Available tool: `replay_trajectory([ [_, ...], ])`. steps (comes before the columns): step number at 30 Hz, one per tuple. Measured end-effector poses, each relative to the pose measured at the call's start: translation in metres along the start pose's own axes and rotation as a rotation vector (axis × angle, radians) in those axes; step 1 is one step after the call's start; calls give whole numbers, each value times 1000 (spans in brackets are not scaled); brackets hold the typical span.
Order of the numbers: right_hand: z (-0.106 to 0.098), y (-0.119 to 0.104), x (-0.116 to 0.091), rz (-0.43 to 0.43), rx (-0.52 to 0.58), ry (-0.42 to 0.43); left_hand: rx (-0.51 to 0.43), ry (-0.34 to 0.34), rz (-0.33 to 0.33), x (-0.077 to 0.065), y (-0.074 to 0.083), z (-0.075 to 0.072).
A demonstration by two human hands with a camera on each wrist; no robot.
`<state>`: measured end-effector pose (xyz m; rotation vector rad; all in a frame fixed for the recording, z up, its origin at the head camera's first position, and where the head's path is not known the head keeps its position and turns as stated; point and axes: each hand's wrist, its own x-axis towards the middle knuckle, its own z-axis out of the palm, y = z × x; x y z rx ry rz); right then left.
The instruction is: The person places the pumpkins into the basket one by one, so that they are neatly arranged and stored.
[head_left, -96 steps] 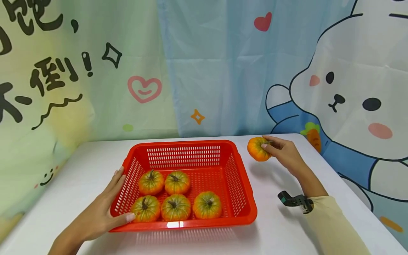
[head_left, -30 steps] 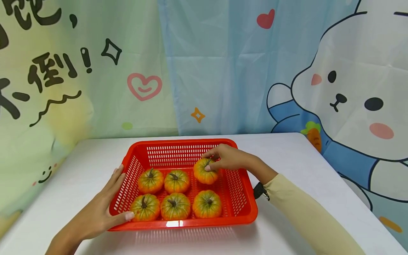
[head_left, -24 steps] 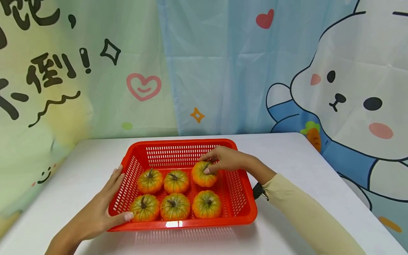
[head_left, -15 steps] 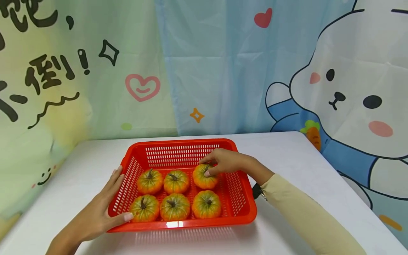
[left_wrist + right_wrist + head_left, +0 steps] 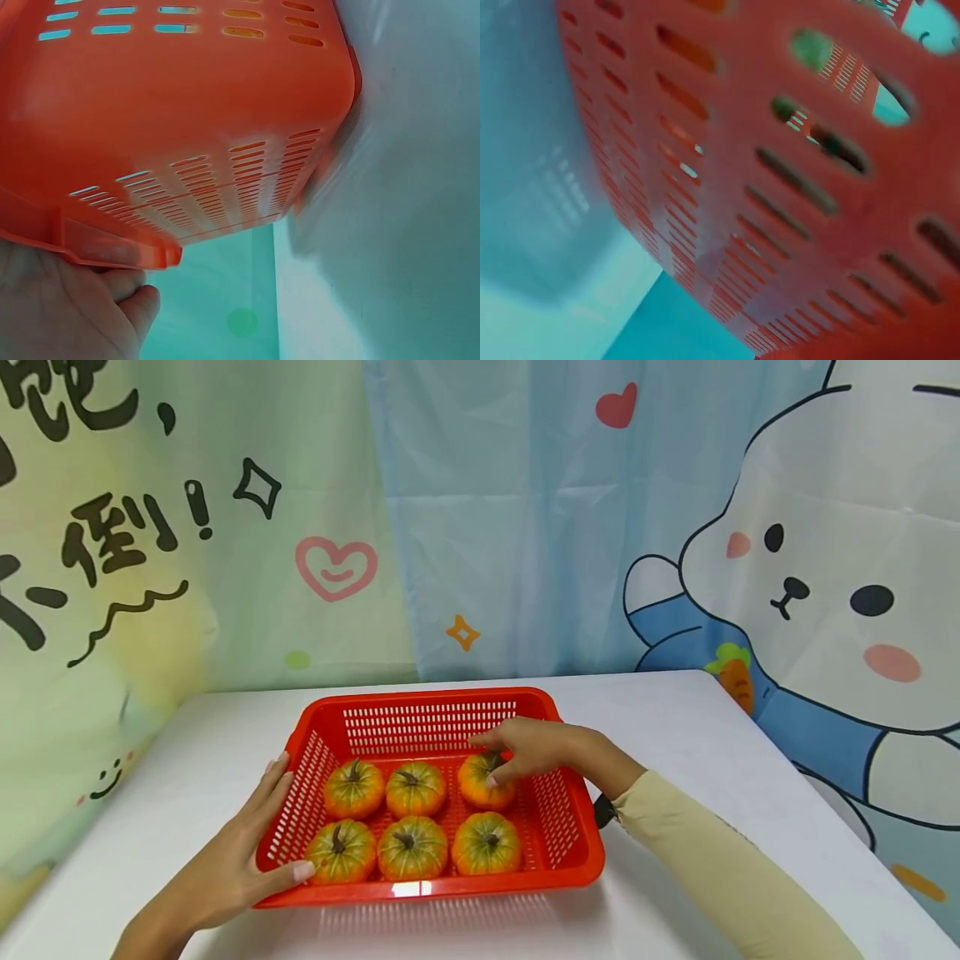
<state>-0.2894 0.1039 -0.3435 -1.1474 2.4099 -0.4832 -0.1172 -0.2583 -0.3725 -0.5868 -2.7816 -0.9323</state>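
Observation:
A red plastic basket (image 5: 420, 888) with slotted walls stands on the white table. Several small orange-green pumpkins sit in it in two rows. At its left side my left hand (image 5: 225, 860) holds the rim, thumb over the front corner and fingers along the outer side. My right hand (image 5: 536, 747) reaches over the right wall, fingers spread above the back-right pumpkin (image 5: 480, 785); the thumb overlaps this pumpkin and the fingertips look apart from it. In the right wrist view the basket wall (image 5: 727, 187) hides the right hand. The left wrist view shows the left fingers (image 5: 139, 304) at the rim.
White table surface (image 5: 675, 718) surrounds the basket. Behind it hangs a printed curtain (image 5: 480, 527) with a cartoon bear, hearts and lettering. A dark device (image 5: 603, 810) sits at the right wrist, partly hidden by the basket and sleeve.
My right hand has brought a pumpkin from the table's right side into the basket and lowered it at the back right. Its fingers have since loosened from the pumpkin. The left hand stays put.

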Motion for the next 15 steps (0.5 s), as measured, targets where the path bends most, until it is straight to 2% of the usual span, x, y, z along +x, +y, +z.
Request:
replay_trajectory([
  [4,-1,4,-7,-15,41,121,8,-2,10,1,0,1],
  [8,0,8,-15,-31,148,275,26,-2,10,2,1,2],
  [11,1,14,-22,-43,197,416,32,-2,6,3,2,1],
  [15,0,26,-35,-14,225,611,16,-6,3,2,1,1],
])
